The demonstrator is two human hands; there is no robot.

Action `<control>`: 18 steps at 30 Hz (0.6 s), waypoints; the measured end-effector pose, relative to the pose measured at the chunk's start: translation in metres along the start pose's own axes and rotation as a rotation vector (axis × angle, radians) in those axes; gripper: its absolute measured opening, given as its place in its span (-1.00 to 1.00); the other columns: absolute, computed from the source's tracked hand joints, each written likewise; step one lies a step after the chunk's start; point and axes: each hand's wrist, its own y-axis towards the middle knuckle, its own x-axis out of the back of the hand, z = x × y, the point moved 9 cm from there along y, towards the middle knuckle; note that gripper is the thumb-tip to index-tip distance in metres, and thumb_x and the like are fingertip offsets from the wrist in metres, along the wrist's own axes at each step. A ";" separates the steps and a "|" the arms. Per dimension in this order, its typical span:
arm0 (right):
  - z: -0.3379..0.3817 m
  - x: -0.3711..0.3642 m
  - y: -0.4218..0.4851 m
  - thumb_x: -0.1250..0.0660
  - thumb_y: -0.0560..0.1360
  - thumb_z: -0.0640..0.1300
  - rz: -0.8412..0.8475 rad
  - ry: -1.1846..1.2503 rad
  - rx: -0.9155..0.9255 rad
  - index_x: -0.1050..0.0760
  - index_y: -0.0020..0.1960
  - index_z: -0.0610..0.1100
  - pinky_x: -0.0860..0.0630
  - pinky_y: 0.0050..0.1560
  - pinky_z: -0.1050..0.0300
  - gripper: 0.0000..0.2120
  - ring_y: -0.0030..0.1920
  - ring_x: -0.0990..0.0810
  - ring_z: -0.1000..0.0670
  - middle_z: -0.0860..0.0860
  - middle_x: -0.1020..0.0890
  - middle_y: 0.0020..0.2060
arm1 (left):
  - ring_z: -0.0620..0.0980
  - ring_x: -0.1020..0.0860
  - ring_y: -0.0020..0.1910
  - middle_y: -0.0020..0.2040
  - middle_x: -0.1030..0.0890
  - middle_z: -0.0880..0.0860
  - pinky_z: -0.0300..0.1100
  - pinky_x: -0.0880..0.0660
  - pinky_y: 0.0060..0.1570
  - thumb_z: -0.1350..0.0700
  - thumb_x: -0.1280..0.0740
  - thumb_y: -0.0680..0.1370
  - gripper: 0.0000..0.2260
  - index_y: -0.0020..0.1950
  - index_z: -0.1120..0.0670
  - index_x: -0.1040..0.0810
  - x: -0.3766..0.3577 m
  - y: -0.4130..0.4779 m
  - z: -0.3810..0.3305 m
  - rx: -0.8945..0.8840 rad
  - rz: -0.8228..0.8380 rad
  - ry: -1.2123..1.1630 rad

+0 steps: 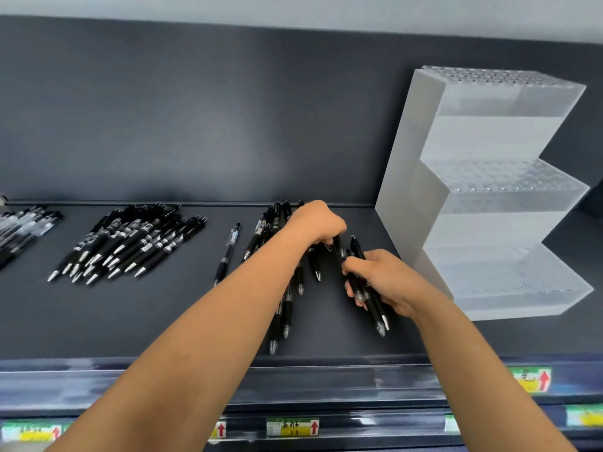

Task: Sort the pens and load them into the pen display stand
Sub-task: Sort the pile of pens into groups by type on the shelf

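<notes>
Bare forearms [195, 337] reach over the price labels [292, 427] on the front edge of the dark shelf [163, 321]. Knuckles up, the left grip [318, 223] clenches its curled fingers on pens of the middle pile [287, 305], while the right grip [385, 278] grasps a bundle of black pens [372, 301], tips toward the camera, just beside the frosted, stepped pen display stand [489, 190] at the shelf's right end. To the left, well apart, lie a single pen [228, 252], a larger heap [130, 243] and a further pile [23, 226] at the frame's edge.
</notes>
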 end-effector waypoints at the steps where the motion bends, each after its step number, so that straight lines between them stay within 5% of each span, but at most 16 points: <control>1: -0.001 0.002 -0.001 -0.24 0.49 -0.18 -0.002 0.026 0.005 -0.40 -0.16 -0.19 -0.43 -0.52 0.23 -0.90 -0.55 -0.49 -0.05 -0.12 -0.58 -0.47 | 0.01 -0.34 -0.55 -0.43 -0.56 0.06 -0.30 -0.28 -0.47 0.15 -0.28 0.44 -0.84 -0.33 0.16 -0.44 0.007 -0.001 0.002 -0.001 -0.022 -0.111; 5: 0.007 0.007 -0.001 -0.22 0.56 -0.18 -0.048 0.278 0.061 -0.36 -0.05 -0.23 -0.58 -0.37 0.06 -0.90 -0.42 -0.60 -0.18 -0.18 -0.63 -0.38 | -0.06 -0.30 -0.56 -0.38 -0.51 0.04 -0.33 -0.21 -0.57 0.11 -0.32 0.52 -0.80 -0.27 0.15 -0.45 0.034 -0.023 0.016 -0.051 -0.007 -0.423; 9: 0.042 -0.021 0.005 -0.21 0.61 -0.17 0.016 0.485 0.158 -0.44 -0.02 -0.26 -0.62 -0.33 0.03 -0.86 -0.31 -0.68 -0.19 -0.22 -0.69 -0.27 | -0.11 -0.40 -0.50 -0.40 -0.50 -0.06 -0.32 -0.32 -0.51 0.04 -0.37 0.52 -0.81 -0.25 0.08 -0.55 0.040 -0.070 0.042 -0.132 0.078 -0.346; 15: 0.071 -0.130 0.014 -0.26 0.59 -0.05 0.184 0.390 0.199 -0.44 0.16 -0.34 -0.64 -0.24 -0.06 -0.66 -0.22 -0.70 -0.19 -0.20 -0.69 -0.14 | -0.08 -0.43 -0.50 -0.44 -0.53 0.02 -0.29 -0.40 -0.46 0.03 -0.45 0.47 -0.93 -0.10 -0.01 -0.61 0.090 -0.120 0.119 -0.079 -0.150 -0.390; 18: 0.087 -0.184 0.013 -0.28 0.57 0.04 0.246 0.351 0.239 -0.53 0.05 -0.28 -0.64 -0.14 -0.20 -0.64 -0.22 -0.69 -0.20 -0.25 -0.68 -0.17 | -0.15 -0.42 -0.55 -0.45 -0.58 -0.01 -0.35 -0.38 -0.52 -0.01 -0.44 0.48 -0.94 -0.16 -0.06 -0.66 0.121 -0.139 0.157 -0.096 -0.162 -0.389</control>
